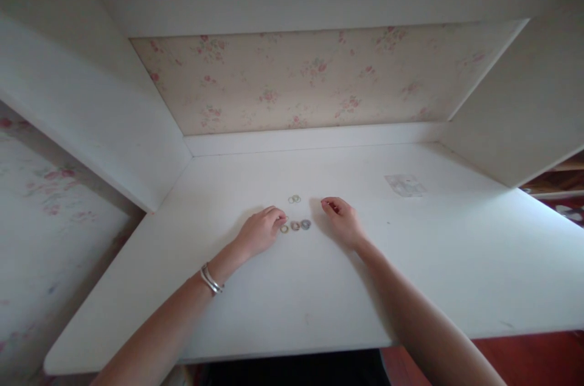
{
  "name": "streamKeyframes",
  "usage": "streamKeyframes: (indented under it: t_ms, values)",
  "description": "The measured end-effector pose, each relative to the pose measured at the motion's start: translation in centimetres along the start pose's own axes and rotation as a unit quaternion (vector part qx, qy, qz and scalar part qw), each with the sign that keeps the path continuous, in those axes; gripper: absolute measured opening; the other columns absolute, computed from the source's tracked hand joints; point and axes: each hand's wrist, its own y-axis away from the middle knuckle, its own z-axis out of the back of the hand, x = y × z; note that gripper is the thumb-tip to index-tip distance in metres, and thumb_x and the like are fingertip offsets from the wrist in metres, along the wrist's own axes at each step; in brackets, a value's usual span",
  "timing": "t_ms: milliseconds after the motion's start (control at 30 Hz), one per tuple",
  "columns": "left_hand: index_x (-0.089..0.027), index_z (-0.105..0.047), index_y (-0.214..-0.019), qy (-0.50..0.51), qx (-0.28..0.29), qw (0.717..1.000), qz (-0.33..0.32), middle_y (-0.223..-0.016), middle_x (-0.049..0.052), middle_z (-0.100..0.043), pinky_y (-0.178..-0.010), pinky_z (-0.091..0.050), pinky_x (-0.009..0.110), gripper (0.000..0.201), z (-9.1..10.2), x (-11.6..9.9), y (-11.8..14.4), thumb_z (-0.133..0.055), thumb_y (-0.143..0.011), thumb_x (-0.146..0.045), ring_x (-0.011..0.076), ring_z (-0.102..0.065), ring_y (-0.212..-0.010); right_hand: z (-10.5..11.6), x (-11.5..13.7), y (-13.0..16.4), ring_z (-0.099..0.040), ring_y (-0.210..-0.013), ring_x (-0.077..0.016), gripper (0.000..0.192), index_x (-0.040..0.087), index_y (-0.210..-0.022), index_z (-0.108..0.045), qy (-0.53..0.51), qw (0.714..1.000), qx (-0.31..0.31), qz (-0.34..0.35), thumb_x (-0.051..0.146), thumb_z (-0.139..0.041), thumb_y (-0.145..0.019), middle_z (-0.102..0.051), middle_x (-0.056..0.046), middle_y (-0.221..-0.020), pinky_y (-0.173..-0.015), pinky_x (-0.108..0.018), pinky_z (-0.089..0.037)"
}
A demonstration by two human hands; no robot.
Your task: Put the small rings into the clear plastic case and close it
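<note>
- White desk (283, 288) set in an alcove with floral wallpaper (314, 78) behind: you lean over it, both forearms stretched onto the top.
- Small rings lie at the middle of the desk: a row of three rings (295, 225) and, just behind that row, a pair of pale rings (294, 198).
- Your left hand (260, 231) rests just left of the row, fingers curled down, fingertips touching or nearly touching the nearest ring; whether it pinches one cannot be told.
- Your right hand (342, 220) sits just right of the row, fingers curled inward, apparently around something small; what it is cannot be made out.
- By the look of it, you are sorting or lining up the rings; the next move calls for a fine fingertip pinch, since they lie flat.
- A clear packet (405, 185) lies well right of the row, contents too faint to read.
- Silver bangles (211, 279) circle your left wrist; ring colours and materials are too small to tell.
</note>
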Motion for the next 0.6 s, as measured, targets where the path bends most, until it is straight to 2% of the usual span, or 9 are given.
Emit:
streamKeyframes:
  t_ms: [100, 233, 300, 467, 600]
  values:
    - [-0.022, -0.060, -0.096, -0.019, -0.002, 1.000, -0.005, -0.096, 0.002, -0.064, -0.078, -0.045, 0.025, 0.021, -0.5, 0.3, 1.6, -0.040, -0.093, -0.030, 0.0142, -0.060, -0.087, -0.1, 0.0, 0.1, -0.057, -0.075, -0.0163, 0.031, 0.019, -0.091, -0.066, 0.006, 1.000, -0.002, 0.006, 0.040, -0.045, -0.083, -0.066, -0.005, -0.089, -0.071, -0.030, -0.043]
    - [-0.023, -0.059, -0.099, -0.057, 0.011, 0.998, -0.022, -0.097, 0.002, -0.063, -0.070, -0.045, 0.024, 0.024, -1.2, 0.3, 2.1, -0.037, -0.094, -0.030, 0.0143, -0.060, -0.082, -0.2, 0.4, 0.0, -0.056, -0.072, -0.0152, 0.029, 0.020, -0.092, -0.066, 0.063, 0.997, -0.002, 0.038, 0.037, -0.044, -0.084, -0.065, -0.004, -0.084, -0.068, -0.029, -0.042]
    - [-0.023, -0.059, -0.100, -0.069, 0.015, 0.997, -0.025, -0.097, 0.002, -0.063, -0.067, -0.045, 0.024, 0.025, -1.3, 0.3, 2.1, -0.036, -0.094, -0.029, 0.0141, -0.060, -0.080, -0.5, 0.9, -0.3, -0.055, -0.069, -0.0139, 0.028, 0.020, -0.094, -0.066, 0.108, 0.992, 0.026, 0.065, 0.034, -0.044, -0.085, -0.063, -0.004, -0.083, -0.066, -0.027, -0.041]
    - [-0.023, -0.061, -0.101, -0.070, 0.021, 0.997, -0.023, -0.097, 0.003, -0.063, -0.068, -0.044, 0.024, 0.027, -1.2, 0.2, 2.3, -0.036, -0.094, -0.029, 0.0139, -0.059, -0.079, -1.1, 2.7, -2.2, -0.056, -0.069, -0.0120, 0.026, 0.025, -0.102, -0.066, 0.191, 0.963, 0.142, 0.124, 0.029, -0.046, -0.086, -0.061, -0.004, -0.092, -0.066, -0.024, -0.039]
    - [-0.023, -0.061, -0.101, -0.064, 0.018, 0.998, -0.014, -0.096, 0.003, -0.063, -0.069, -0.044, 0.025, 0.029, -1.3, 0.2, 2.5, -0.034, -0.095, -0.031, 0.0142, -0.059, -0.078, -1.8, 3.6, -3.6, -0.057, -0.072, -0.0140, 0.023, 0.028, -0.097, -0.068, 0.240, 0.943, 0.171, 0.152, 0.031, -0.049, -0.085, -0.061, -0.004, -0.090, -0.067, -0.025, -0.038]
